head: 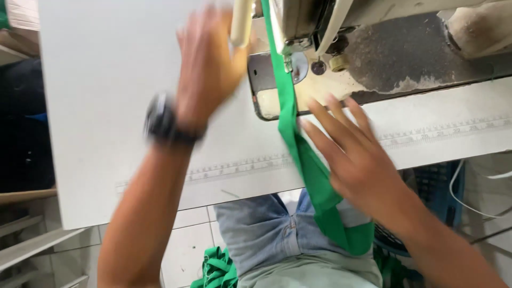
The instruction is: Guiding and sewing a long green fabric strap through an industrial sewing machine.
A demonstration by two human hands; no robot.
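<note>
**Green strip fed under the needle, hands spread on either side**

A risk is judged from the layout: the green fabric strip (290, 128) is pinned only by the presser foot (289, 63) and steadied from one side, so it could be pulled off line and the seam could wander. That would be caused by the weight of the length that hangs off the table edge into the lap. A second risk is seen in the left hand (209, 64), which is raised near the machine head (320, 16) and blurred; fingers could be brought too near the needle area.

The strip is laid from the top of the view down under the presser foot, across the metal needle plate (264, 85) and over the edge of the white table (106, 106). The right hand (354, 152) is laid flat, fingers spread wide, just beside the strip on its right and touching its edge; nothing is gripped. The left hand is held open to the strip's left, apart from it, with a black wristwatch (162, 122) worn on the wrist. More green cloth (216, 269) is heaped by the knee.
</note>
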